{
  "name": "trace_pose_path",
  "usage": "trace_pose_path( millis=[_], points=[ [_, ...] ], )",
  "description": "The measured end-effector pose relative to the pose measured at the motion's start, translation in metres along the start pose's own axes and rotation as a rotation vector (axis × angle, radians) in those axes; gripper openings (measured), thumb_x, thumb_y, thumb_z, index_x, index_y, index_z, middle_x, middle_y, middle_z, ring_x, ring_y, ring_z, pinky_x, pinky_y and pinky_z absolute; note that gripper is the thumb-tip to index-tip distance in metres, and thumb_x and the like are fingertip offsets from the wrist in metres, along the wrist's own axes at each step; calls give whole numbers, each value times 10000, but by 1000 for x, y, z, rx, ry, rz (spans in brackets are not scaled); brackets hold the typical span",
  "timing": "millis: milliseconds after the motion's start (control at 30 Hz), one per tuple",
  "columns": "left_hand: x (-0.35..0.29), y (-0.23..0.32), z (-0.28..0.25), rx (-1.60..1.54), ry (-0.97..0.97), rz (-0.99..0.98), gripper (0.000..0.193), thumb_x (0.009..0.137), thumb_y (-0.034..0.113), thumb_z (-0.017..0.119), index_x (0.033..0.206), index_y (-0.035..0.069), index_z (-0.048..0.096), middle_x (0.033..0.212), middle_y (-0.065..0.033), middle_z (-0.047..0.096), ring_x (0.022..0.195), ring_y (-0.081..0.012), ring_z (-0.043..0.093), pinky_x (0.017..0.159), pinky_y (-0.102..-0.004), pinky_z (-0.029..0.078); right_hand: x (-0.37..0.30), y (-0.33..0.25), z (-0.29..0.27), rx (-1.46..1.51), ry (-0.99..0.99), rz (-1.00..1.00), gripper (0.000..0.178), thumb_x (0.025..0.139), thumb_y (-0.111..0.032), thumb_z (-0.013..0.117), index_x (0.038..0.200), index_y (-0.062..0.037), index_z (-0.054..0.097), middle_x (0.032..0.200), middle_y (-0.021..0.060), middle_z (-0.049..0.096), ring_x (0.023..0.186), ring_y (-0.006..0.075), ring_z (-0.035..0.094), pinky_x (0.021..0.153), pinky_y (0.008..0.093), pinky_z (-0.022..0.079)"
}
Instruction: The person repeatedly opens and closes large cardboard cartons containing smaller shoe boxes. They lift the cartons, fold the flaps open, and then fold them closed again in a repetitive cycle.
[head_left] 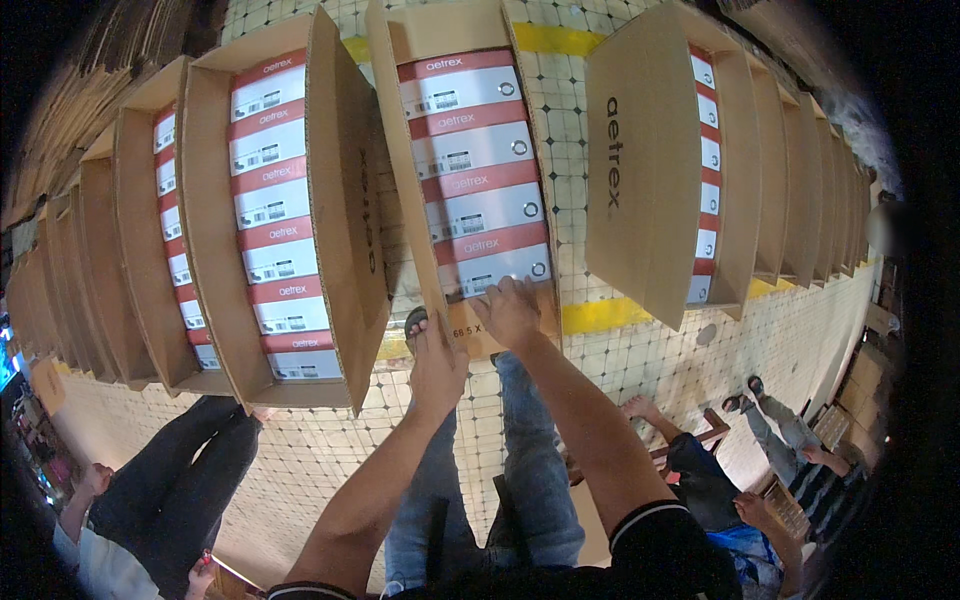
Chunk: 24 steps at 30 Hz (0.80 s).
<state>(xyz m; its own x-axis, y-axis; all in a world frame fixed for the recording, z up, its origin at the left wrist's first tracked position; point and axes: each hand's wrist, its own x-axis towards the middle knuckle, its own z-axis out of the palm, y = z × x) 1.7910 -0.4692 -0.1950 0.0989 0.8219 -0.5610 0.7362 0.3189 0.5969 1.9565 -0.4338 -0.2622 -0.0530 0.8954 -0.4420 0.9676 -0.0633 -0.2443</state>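
In front of me stands an open brown cardboard carton (405, 170) with a column of white-and-red shoeboxes (475, 150) inside. At the carton's near left corner, my left hand (440, 365) has its fingers closed over the edge. My right hand (510, 312) is bent over the near end wall, its fingertips against the nearest shoebox (495, 272). What the fingertips do inside the wall is partly hidden. Beside my left fingertips shows a dark rounded thing (416, 318), too small to make out.
Rows of open cartons packed with shoeboxes stand to the left (345, 210) and right (640, 170). Yellow stripes (605, 315) cross the tiled floor. One person (170, 490) stands near left; another (720, 500) is at the right, and a third (785, 430) is farther off.
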Motion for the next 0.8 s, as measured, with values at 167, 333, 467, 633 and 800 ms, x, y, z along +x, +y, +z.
trace_pose_path(
  millis=[167,333,467,633,800],
  points=[
    [-36,-34,14,-382,102,-88,665,911,186,593,1459,-33,287,1364,-292,458,1192,-410,524,960,-432,454,-67,10,-35,92,-322,3,387,918,-415,567,999,-48,659,1115,197,607,978,351,607,807,499,504],
    [-55,-46,22,-390,-106,-252,533,952,254,561,1389,-14,415,1339,-237,517,1170,-345,560,948,-388,463,-168,3,-35,313,-104,2,235,879,-273,626,962,-56,655,1081,173,613,967,367,585,834,478,496],
    [-56,-47,37,-457,-103,-286,520,949,278,571,1389,36,433,1321,-206,542,1088,-314,618,901,-371,495,-185,17,-17,350,-1,236,216,854,-216,649,995,-53,655,1080,170,611,1016,381,554,888,485,465],
    [-42,-23,25,-406,30,-217,574,920,337,651,1356,15,462,1211,-178,603,975,-252,644,849,-369,513,-170,26,-28,251,328,257,421,826,-225,675,1188,-42,563,1103,188,595,1049,401,549,884,492,458],
    [35,24,-15,-231,222,71,590,894,372,673,1319,3,499,1221,-190,602,1027,-292,622,919,-389,473,-123,39,-29,424,180,479,605,869,-316,628,1375,-45,435,1167,215,606,1125,387,574,948,520,449]
  ],
)
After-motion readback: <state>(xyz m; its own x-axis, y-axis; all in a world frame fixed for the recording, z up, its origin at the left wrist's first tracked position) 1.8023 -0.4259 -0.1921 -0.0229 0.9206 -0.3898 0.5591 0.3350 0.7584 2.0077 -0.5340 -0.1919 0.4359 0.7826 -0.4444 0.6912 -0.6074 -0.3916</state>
